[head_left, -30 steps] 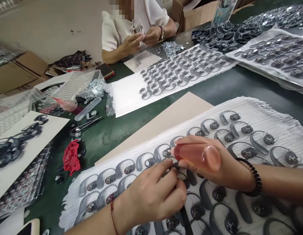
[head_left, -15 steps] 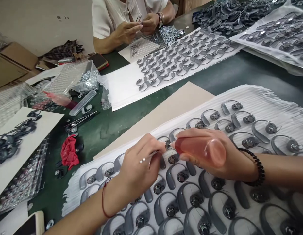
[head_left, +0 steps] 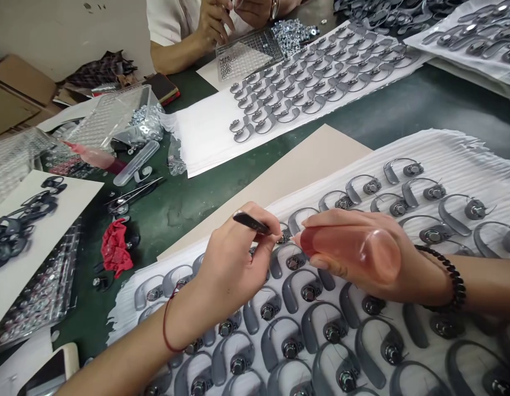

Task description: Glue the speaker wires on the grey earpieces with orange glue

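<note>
My left hand pinches a thin dark tool whose end sticks up between thumb and fingers. Wrapped in my right hand is a clear squeeze bottle of reddish liquid, lying nearly level. Its tip points left, close to my left fingertips and a small round metal part. Both hands are above a white foam sheet that bears rows of grey curved hook pieces, each with a round metal part and fine wires.
Across the green table, a person's hands work beside a second sheet of hook pieces. At the left lie a red cloth, tweezers, another red bottle, clear trays and a phone.
The dark tool has turned in my left hand, its dark flat end now showing upward. My right hand and the bottle have shifted slightly right. The other person's hands sit higher in view.
</note>
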### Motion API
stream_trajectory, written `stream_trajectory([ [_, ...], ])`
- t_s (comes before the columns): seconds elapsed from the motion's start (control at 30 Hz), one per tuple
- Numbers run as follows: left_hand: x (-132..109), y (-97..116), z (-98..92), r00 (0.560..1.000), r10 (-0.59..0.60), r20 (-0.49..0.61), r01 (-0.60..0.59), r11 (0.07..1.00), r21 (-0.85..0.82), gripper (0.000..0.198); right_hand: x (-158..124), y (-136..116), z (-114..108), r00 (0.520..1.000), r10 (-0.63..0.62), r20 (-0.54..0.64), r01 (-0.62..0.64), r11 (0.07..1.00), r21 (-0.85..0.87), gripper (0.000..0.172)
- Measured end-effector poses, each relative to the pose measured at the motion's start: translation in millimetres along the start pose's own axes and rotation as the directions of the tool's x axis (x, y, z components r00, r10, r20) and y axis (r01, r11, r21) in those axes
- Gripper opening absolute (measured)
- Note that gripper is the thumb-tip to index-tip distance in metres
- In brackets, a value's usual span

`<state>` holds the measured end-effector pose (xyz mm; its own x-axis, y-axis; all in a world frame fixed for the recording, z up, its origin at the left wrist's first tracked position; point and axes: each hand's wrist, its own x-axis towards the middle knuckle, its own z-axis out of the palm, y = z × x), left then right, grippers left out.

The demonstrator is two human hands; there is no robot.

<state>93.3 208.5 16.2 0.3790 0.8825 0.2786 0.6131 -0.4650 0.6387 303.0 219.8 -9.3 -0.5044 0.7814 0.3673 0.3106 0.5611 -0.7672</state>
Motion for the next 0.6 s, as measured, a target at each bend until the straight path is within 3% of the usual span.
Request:
stream_trajectory([
  [0.43,4.0,0.9,-0.1,0.999,-0.047,0.025,0.048,0.999,-0.011,0.024,-3.0,0.6,-0.3,0.999,-0.024,0.024,0.026,0.997,-0.077,0.03],
  [0.6,8.8,2.5,-1.9,0.994,-0.087,0.071,0.088,0.996,-0.014,0.021,-6.5,-1.1,2.2,0.996,-0.093,-0.003,0.092,0.985,-0.145,0.034],
])
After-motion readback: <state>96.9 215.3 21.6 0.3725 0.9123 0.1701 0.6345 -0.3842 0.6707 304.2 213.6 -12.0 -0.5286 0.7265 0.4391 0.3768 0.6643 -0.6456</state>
